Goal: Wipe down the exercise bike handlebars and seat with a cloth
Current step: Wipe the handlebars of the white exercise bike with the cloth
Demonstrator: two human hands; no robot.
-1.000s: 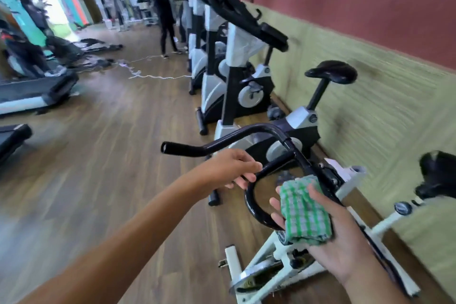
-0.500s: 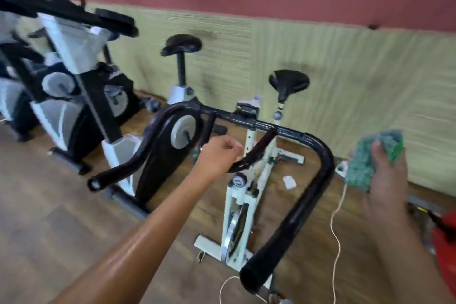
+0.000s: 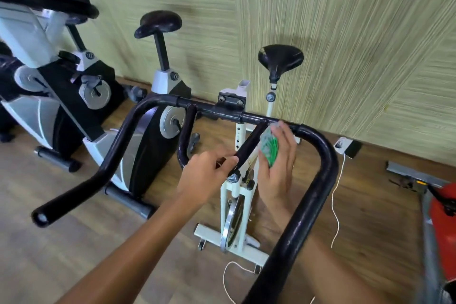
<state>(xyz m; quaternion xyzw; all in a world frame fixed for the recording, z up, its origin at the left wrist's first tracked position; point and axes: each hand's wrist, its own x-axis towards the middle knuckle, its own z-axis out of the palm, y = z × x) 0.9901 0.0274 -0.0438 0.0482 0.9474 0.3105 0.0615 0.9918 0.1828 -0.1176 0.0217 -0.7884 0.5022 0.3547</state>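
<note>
The right hand point(image 3: 276, 170) pinches the cloth point(image 3: 269, 148) against the handlebars point(image 3: 318, 155); the left hand point(image 3: 204, 177) grips them. The seat point(image 3: 280, 57) seems not yet wiped.

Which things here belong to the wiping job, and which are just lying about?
Job in hand:
cloth in the right hand
handlebars, gripped by the left hand
seat

Lying about:
neighbouring bike
white cable
charger
red object
</note>
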